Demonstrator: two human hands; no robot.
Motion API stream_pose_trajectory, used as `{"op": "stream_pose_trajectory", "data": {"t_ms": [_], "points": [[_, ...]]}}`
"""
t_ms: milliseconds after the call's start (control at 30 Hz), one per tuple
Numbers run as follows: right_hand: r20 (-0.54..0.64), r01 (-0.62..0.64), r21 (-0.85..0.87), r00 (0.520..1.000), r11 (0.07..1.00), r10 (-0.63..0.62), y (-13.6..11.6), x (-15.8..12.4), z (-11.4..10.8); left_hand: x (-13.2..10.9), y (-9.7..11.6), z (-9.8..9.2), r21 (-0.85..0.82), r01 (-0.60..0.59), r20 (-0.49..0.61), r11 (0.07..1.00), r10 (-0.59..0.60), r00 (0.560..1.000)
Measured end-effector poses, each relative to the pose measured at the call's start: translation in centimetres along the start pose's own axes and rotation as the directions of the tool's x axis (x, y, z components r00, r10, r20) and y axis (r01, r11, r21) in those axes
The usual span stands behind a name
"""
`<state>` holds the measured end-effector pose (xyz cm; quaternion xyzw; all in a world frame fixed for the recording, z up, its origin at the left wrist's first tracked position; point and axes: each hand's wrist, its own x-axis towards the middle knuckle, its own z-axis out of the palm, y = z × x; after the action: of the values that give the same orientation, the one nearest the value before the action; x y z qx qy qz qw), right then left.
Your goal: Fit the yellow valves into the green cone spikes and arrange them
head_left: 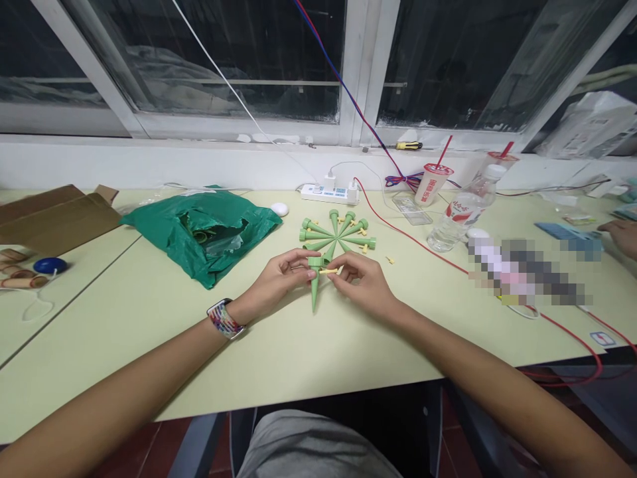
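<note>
My left hand (283, 275) pinches a green plastic watering spike (314, 285) near its capped top, with the tip pointing down toward me. Between the fingertips of my right hand (363, 279) is a small yellow valve (328, 271), its end touching or very close to the spike's side just below the cap. Beyond my hands, several more green spikes (336, 229) lie in a ring with their tips meeting in the middle, most with yellow pieces by their caps. One loose yellow piece (391, 260) lies to the right of that ring.
A torn green plastic bag (199, 232) lies left, beside a cardboard box (60, 219) and a blue ball (50, 265). A power strip (328, 193) sits behind the ring. At right stand a water bottle (460, 212) and drink cups (432, 184); a red cable (413, 238) crosses the table. Another person's hand (622, 236) shows far right.
</note>
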<state>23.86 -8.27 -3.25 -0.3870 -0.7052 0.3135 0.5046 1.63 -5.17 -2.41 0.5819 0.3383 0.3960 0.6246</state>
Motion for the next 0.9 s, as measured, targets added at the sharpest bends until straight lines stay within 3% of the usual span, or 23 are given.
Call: {"op": "stream_pose_trajectory", "data": {"t_ms": [133,267,600,667,767,900], "points": [[0.005,0.164,-0.135,0.986,0.977,-0.165,-0.03,-0.20,-0.18,-0.01,0.05,0.05,-0.006,0.004,-0.001,1.000,-0.004,1.000],[0.022,0.240,-0.200,0.970,0.950,-0.240,-0.37,-0.35,-0.33,0.01,-0.06,-0.08,-0.003,0.002,0.007,1.000,-0.002,1.000],[0.025,0.226,-0.146,0.974,0.963,-0.225,-0.15,-0.44,-0.24,0.06,-0.50,-0.32,-0.026,0.003,0.038,1.000,-0.002,0.999],[0.015,0.177,-0.095,0.984,0.980,-0.176,-0.10,-0.53,-0.17,0.02,-0.44,-0.11,-0.031,0.002,0.024,1.000,-0.001,1.000],[0.027,-0.002,0.069,1.000,0.998,0.000,-0.14,-0.68,0.04,-0.11,-0.23,0.29,-0.024,-0.006,-0.008,1.000,0.006,1.000],[0.101,-0.248,0.257,0.968,0.934,0.229,-0.30,-0.56,0.30,-0.20,-0.06,0.56,0.002,-0.022,-0.027,1.000,0.022,0.999]]}}
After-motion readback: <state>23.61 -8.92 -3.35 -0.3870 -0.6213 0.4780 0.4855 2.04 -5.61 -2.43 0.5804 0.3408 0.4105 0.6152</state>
